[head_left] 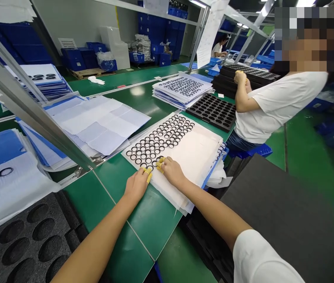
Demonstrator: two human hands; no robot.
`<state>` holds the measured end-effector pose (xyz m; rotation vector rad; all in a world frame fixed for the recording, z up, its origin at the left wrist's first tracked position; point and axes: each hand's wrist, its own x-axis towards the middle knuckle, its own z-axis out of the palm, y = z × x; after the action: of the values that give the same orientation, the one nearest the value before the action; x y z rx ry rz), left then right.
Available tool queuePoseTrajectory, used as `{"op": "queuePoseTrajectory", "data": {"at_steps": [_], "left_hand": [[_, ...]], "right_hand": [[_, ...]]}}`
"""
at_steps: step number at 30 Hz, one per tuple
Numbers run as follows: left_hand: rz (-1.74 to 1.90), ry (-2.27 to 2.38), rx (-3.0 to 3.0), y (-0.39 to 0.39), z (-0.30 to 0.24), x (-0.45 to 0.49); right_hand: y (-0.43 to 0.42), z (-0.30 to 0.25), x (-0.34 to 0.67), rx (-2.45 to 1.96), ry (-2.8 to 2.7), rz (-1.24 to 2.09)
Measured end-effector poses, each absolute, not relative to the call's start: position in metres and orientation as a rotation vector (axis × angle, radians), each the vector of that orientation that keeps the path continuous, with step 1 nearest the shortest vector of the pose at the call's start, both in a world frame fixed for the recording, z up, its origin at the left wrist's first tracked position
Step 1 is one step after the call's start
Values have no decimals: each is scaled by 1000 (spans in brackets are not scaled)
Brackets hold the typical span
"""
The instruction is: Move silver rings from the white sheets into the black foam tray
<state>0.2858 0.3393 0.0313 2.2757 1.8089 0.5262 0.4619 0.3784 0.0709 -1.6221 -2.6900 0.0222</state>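
Left hand, right hand on white sheet of black rings, grips unclear, foam tray nearby, aluminium rail ahead

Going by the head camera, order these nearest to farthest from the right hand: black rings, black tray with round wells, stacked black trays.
Right hand:
1. Black rings, on the white sheet ahead.
2. Black tray with round wells, ahead right.
3. Stacked black trays, farthest, beyond it.
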Motion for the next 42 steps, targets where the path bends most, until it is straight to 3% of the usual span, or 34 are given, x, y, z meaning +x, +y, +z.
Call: {"op": "queuePoseTrajectory", "data": {"at_steps": [17,32,42], "left_hand": [[257,1823,2401,344,27,286],[495,1801,2439,331,21,278],[770,1730,2492,235,28,241]], "right_hand": [[379,70,458,-1436,-2904,-61],[384,68,468,-1606,-2717,-33],[397,63,476,-1706,-2557,38]]}}
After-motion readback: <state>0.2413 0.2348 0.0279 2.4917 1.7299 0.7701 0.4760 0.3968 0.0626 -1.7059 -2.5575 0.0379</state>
